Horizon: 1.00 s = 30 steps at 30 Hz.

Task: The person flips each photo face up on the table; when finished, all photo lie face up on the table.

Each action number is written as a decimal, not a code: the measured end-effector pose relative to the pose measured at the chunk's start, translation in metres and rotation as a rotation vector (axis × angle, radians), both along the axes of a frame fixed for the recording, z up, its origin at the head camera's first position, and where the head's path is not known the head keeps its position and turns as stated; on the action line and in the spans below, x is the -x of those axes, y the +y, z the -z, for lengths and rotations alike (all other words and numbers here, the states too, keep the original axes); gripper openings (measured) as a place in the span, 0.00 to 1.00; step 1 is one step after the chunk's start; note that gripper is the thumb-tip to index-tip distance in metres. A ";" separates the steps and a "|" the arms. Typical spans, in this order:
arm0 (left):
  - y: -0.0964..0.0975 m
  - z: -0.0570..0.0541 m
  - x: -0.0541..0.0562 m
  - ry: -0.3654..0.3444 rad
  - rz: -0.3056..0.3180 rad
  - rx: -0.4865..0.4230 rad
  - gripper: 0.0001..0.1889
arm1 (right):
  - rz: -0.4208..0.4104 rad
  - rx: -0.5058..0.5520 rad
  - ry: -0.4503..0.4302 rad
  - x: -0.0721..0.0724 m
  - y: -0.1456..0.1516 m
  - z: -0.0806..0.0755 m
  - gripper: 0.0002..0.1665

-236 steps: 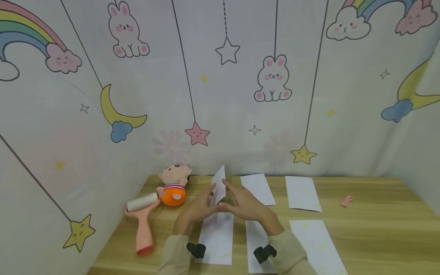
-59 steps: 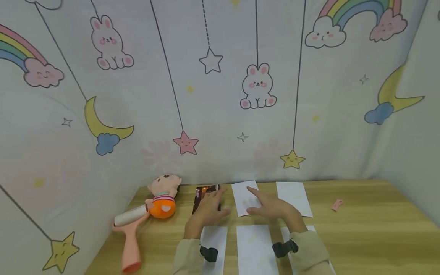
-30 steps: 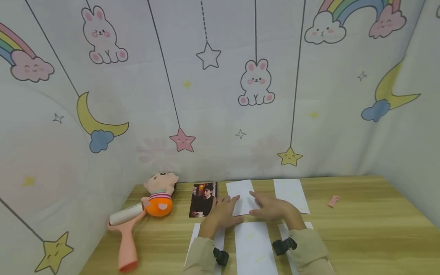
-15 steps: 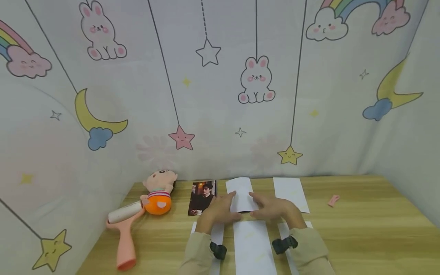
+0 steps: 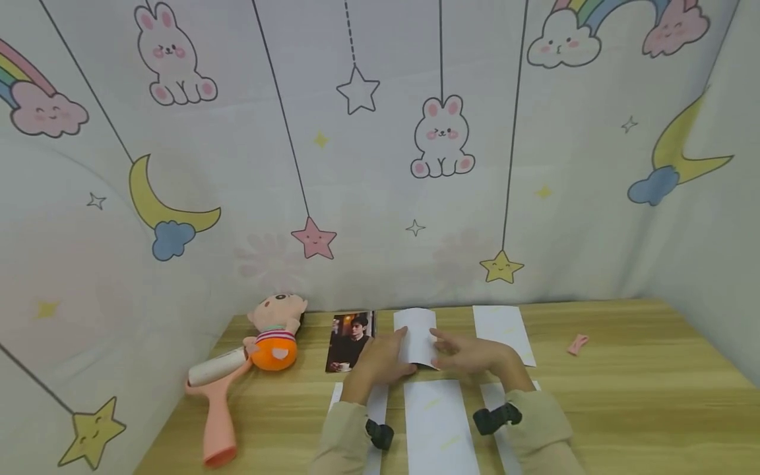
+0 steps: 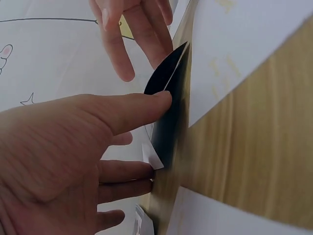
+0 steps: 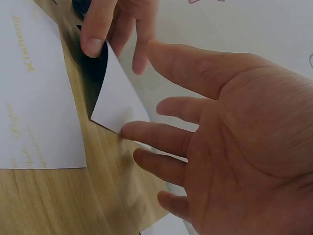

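In the head view, a photo (image 5: pixel 419 336) with its white back up stands bowed off the table between both hands; its dark underside shows in the left wrist view. My left hand (image 5: pixel 382 356) holds its left side, thumb (image 6: pixel 159 103) at the near edge and fingers along the side. My right hand (image 5: pixel 475 353) is at its right side with fingers fairly straight, one fingertip (image 7: pixel 129 129) touching a corner. Left of it lies a face-up photo (image 5: pixel 349 343) of a seated person with a cup. White-backed photos lie at the right (image 5: pixel 505 335) and in front (image 5: pixel 441 422).
A pink lint roller (image 5: pixel 218 409) and a plush toy (image 5: pixel 276 336) in orange shorts lie at the table's left. A small pink bow-shaped piece (image 5: pixel 578 344) lies at the right. Behind the wooden table (image 5: pixel 641 396) hangs a printed cloth (image 5: pixel 380 178).
Since the earliest frame, the left back photo has been turned face up and both hands have moved right. Over the last second, the middle back photo has risen from flat to bowed.
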State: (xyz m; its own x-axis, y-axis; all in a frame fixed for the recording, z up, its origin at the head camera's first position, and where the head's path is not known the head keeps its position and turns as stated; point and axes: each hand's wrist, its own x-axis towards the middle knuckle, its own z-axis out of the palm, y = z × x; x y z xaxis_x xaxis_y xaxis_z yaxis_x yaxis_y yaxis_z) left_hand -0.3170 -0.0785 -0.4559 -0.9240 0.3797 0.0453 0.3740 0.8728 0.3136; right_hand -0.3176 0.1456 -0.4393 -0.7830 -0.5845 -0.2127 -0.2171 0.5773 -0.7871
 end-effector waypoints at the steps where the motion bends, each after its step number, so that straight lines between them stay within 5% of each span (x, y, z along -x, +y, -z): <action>1: 0.001 -0.001 -0.001 -0.010 -0.012 0.013 0.41 | 0.005 0.003 -0.001 0.000 0.000 -0.001 0.46; 5: 0.003 -0.002 -0.004 -0.031 -0.042 0.045 0.40 | 0.011 0.015 -0.001 0.000 0.001 -0.004 0.46; 13: 0.007 0.000 -0.005 0.036 -0.044 0.146 0.33 | 0.040 -0.004 0.008 -0.003 -0.001 -0.008 0.44; 25: 0.009 0.004 -0.008 0.052 -0.050 0.146 0.33 | 0.057 -0.021 0.093 -0.005 -0.005 -0.012 0.42; 30: 0.008 0.003 -0.008 0.051 -0.032 0.181 0.35 | 0.047 0.056 0.118 -0.003 -0.003 -0.016 0.41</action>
State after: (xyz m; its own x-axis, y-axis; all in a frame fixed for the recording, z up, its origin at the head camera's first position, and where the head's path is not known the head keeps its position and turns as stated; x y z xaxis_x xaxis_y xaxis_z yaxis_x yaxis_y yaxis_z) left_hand -0.3086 -0.0703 -0.4586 -0.9342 0.3559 0.0255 0.3560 0.9252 0.1316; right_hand -0.3143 0.1429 -0.4235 -0.8273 -0.5551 -0.0858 -0.2839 0.5451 -0.7888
